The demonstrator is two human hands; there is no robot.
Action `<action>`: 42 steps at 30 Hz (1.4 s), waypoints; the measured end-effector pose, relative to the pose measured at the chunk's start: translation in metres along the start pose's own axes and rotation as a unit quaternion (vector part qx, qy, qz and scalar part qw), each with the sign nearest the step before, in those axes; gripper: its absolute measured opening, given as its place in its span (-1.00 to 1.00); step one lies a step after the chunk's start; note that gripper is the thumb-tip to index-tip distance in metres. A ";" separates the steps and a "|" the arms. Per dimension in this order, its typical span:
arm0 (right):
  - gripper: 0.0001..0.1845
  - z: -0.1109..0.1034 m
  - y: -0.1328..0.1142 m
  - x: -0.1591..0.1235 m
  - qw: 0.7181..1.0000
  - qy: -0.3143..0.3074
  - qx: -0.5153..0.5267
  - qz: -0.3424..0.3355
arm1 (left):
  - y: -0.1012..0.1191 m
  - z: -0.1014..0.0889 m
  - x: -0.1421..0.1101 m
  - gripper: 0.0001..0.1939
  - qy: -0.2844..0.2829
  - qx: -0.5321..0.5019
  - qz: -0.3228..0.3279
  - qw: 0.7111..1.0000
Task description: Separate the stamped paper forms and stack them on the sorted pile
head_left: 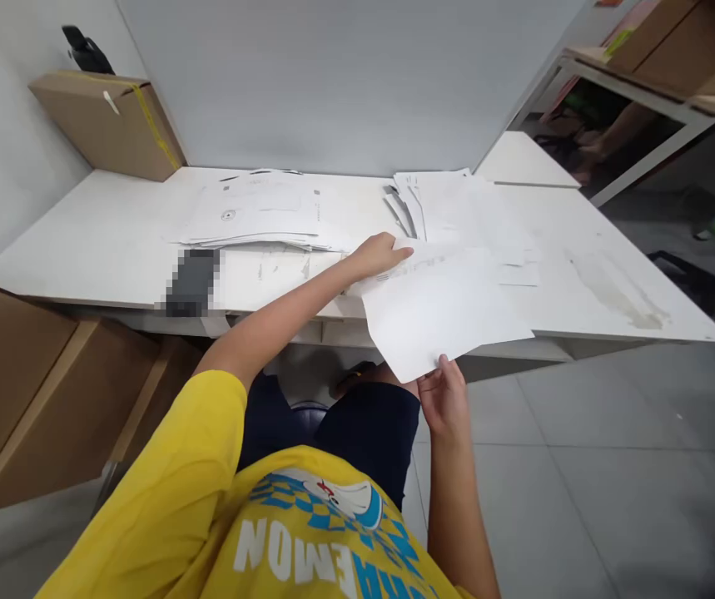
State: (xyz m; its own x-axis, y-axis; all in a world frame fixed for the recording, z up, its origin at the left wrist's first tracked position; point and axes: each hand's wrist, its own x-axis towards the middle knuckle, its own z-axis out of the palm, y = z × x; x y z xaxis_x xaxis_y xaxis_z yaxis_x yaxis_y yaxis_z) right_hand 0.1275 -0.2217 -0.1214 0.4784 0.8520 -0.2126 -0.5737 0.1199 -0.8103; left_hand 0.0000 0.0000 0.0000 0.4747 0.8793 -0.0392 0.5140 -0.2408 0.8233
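A white sheet of paper [438, 308] hangs over the front edge of the white table [101, 241]. My right hand [444, 398] grips its near lower corner from below. My left hand [377, 254] reaches across and pinches the sheet's far left edge, close to a flat stack of printed papers [257, 212]. Another spread of white sheets [457, 208] lies just behind the held sheet.
A cardboard box [107, 121] with a black object on top stands at the table's back left. More cardboard boxes [32, 391] sit at the left under the table. A grey partition rises behind. A second table [638, 91] and another person's legs are at the far right.
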 end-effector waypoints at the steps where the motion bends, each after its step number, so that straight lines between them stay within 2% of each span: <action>1: -0.59 0.000 0.002 0.003 1.000 0.015 -0.008 -0.009 | 0.001 -0.003 -0.003 -0.55 -0.029 -0.021 0.002 0.999; 5: -0.51 0.000 0.008 0.006 0.999 0.037 -0.011 -0.028 | 0.005 -0.019 -0.034 -0.70 -0.126 -0.173 0.013 0.977; 8: -0.48 -0.002 0.008 0.004 0.998 0.057 -0.009 -0.026 | 0.002 -0.014 -0.070 -0.60 -0.133 -0.308 -0.004 0.942; 10: -0.50 -0.005 0.005 0.003 0.997 0.073 -0.009 -0.024 | -0.003 0.005 -0.095 -0.54 -0.088 -0.370 -0.017 0.925; 13: -0.55 -0.012 0.002 0.003 0.995 0.089 -0.024 -0.037 | -0.013 0.046 -0.128 -0.47 0.009 -0.438 -0.035 0.898; 15: -0.58 -0.017 0.002 0.003 0.993 0.105 -0.037 -0.046 | -0.018 0.074 -0.143 -0.50 0.074 -0.471 -0.062 0.877; 18: -0.60 -0.022 0.004 0.001 0.989 0.130 -0.042 -0.050 | -0.024 0.107 -0.148 -0.63 0.131 -0.496 -0.122 0.850; 22: -0.59 -0.021 0.006 -0.007 0.989 0.131 -0.038 -0.060 | -0.030 0.127 -0.134 -0.88 0.128 -0.467 -0.167 0.859; 24: -0.57 -0.017 0.006 -0.011 0.990 0.119 -0.032 -0.071 | -0.033 0.129 -0.126 -0.89 0.150 -0.453 -0.153 0.865; 27: -0.48 -0.011 0.007 -0.016 0.994 0.082 -0.009 -0.065 | -0.037 0.129 -0.119 -0.88 0.219 -0.441 -0.089 0.866; 29: -0.45 -0.008 0.011 -0.018 0.996 0.069 0.008 -0.054 | -0.040 0.128 -0.116 -0.82 0.243 -0.440 -0.058 0.862; 34: -0.44 -0.011 0.026 -0.014 0.995 0.075 0.030 -0.050 | -0.046 0.129 -0.113 -0.67 0.213 -0.505 -0.048 0.835; 36: -0.49 -0.021 0.024 -0.004 0.995 0.076 0.039 -0.050 | -0.049 0.126 -0.114 -0.62 0.199 -0.518 -0.038 0.831; 38: -0.52 -0.039 0.014 0.013 0.993 0.089 0.038 -0.070 | -0.052 0.119 -0.119 -0.59 0.191 -0.509 -0.034 0.839; 40: -0.44 -0.066 -0.007 0.034 0.989 0.108 0.015 -0.099 | -0.055 0.109 -0.128 -0.58 0.180 -0.496 -0.038 0.849; 42: -0.28 -0.096 -0.031 0.056 0.992 0.095 -0.041 -0.071 | -0.057 0.098 -0.141 -0.57 0.166 -0.488 -0.048 0.855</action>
State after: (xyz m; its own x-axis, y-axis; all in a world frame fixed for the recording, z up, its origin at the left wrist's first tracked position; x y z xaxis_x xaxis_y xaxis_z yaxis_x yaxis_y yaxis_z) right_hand 0.2357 -0.2266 -0.1601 0.6710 0.7177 -0.1861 -0.4397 0.1832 -0.8793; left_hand -0.0258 -0.1503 -0.0972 0.1515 0.9830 -0.1037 -0.3797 0.1548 0.9121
